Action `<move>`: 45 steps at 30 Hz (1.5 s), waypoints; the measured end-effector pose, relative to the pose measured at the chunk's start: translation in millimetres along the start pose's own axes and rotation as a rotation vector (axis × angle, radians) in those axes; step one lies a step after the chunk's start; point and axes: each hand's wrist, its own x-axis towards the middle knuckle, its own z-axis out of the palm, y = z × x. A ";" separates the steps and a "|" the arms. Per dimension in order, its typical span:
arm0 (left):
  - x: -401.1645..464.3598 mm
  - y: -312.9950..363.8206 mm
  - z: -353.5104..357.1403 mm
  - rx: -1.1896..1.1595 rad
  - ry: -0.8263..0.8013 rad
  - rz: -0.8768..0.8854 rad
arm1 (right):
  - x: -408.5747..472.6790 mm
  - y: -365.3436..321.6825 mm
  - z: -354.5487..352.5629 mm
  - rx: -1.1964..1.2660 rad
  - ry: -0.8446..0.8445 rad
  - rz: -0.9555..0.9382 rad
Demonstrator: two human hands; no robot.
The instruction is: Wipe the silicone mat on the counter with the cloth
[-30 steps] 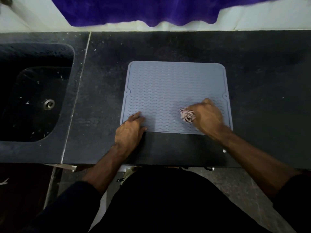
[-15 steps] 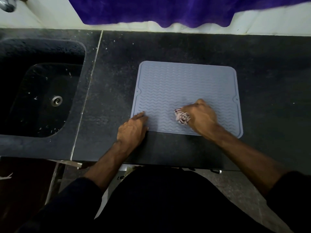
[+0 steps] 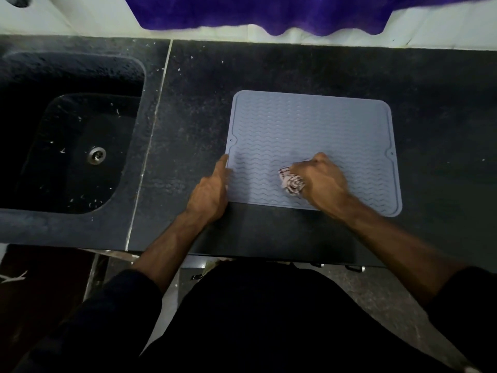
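A pale blue-grey silicone mat (image 3: pixel 309 130) with a wavy ribbed surface lies flat on the dark stone counter (image 3: pixel 269 65). My right hand (image 3: pixel 322 181) grips a crumpled, light patterned cloth (image 3: pixel 291 182) and presses it onto the mat's near middle. Part of the cloth sticks out to the left of the fist. My left hand (image 3: pixel 211 192) rests with straight fingers against the mat's left edge near its front corner, fingertips pointing away from me.
A dark sink (image 3: pixel 72 146) with a metal drain (image 3: pixel 96 154) is set into the counter at the left. A purple cloth (image 3: pixel 263 12) hangs over the white wall at the back. The counter's front edge runs just below my wrists.
My right hand has slid the cloth leftward over the mat's near part. My left hand has shifted from the mat's front corner up along its left edge.
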 end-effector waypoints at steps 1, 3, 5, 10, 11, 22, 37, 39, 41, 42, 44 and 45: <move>0.3 -1.6 -0.4 -0.026 0.001 0.007 | -2.8 5.3 -1.6 0.004 -0.007 0.035; 1.7 -4.0 -1.2 -0.088 -0.001 0.016 | -5.0 6.1 -3.7 0.017 -0.014 0.068; 5.4 -4.0 -3.1 -0.151 0.009 0.014 | -1.9 -6.3 -4.6 0.073 0.020 0.036; 18.2 -4.5 -13.2 -0.134 0.005 -0.028 | 23.9 -70.1 3.4 0.117 0.048 -0.132; 21.0 -5.1 -15.2 -0.119 -0.005 -0.040 | 27.1 -76.7 6.3 0.079 0.039 -0.141; 28.9 -3.2 -20.9 -0.153 -0.095 -0.096 | 16.4 -55.9 -0.6 0.079 0.081 -0.077; 19.6 -1.8 -21.4 -0.170 -0.101 -0.081 | 11.6 -61.4 11.6 0.050 0.058 -0.099; 18.3 0.5 -20.9 -0.105 -0.064 -0.063 | 12.3 -76.5 13.8 0.101 0.079 -0.144; 16.5 0.2 -19.7 -0.042 -0.033 -0.020 | 11.9 -98.1 19.7 0.094 0.079 -0.234; 16.1 -0.8 -19.0 -0.027 -0.034 0.005 | 10.7 -105.7 23.2 0.070 0.075 -0.267; 16.8 -3.5 -18.2 -0.040 -0.061 0.027 | 7.8 -104.7 25.8 0.042 0.084 -0.277; 17.5 -4.4 -18.0 -0.055 -0.073 0.018 | 6.2 -97.0 25.2 0.037 0.077 -0.265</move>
